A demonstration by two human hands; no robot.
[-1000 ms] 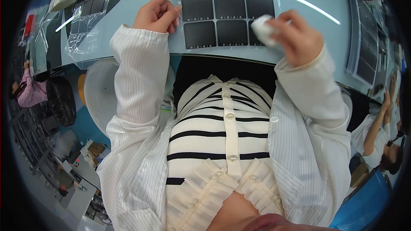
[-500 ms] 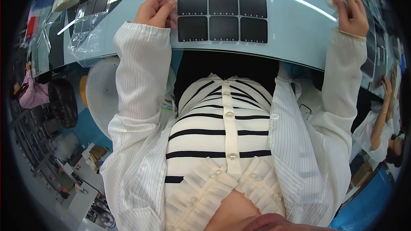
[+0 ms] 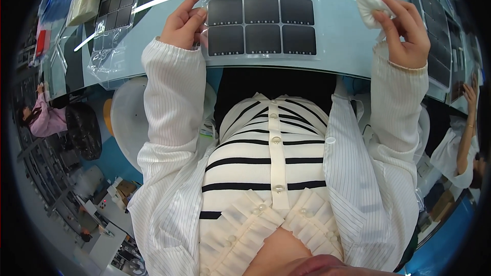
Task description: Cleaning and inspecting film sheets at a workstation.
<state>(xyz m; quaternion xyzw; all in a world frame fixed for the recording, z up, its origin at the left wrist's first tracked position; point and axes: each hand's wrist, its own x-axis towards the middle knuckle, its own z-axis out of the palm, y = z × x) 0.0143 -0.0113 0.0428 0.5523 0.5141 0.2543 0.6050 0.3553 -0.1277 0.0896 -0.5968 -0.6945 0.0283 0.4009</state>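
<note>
A clear sheet with rows of black rectangular panels (image 3: 262, 10) lies on the glass-topped table in front of me, its far end cut off by the upper edge of the view. At its left edge, my left hand (image 3: 185, 23) rests with the index finger stretched forward and the thumb apart from it, both by the sheet's border. To the right of the sheet, my right hand (image 3: 409, 33) pinches a bunched white cloth (image 3: 371, 7) between thumb and fingers, raised over the table. The cloth is apart from the panels.
On the left lie another panel sheet (image 3: 118, 10), clear plastic film (image 3: 105, 59) and a pale stack of bags (image 3: 87, 0). More dark panels (image 3: 434, 36) lie at the right. People sit at both sides; a co-worker's arm (image 3: 469, 117) shows at the far right.
My right hand has brought the white cloth leftward, closer to the sheet. My left hand stays at the sheet's left edge. The whole view has shifted slightly.
</note>
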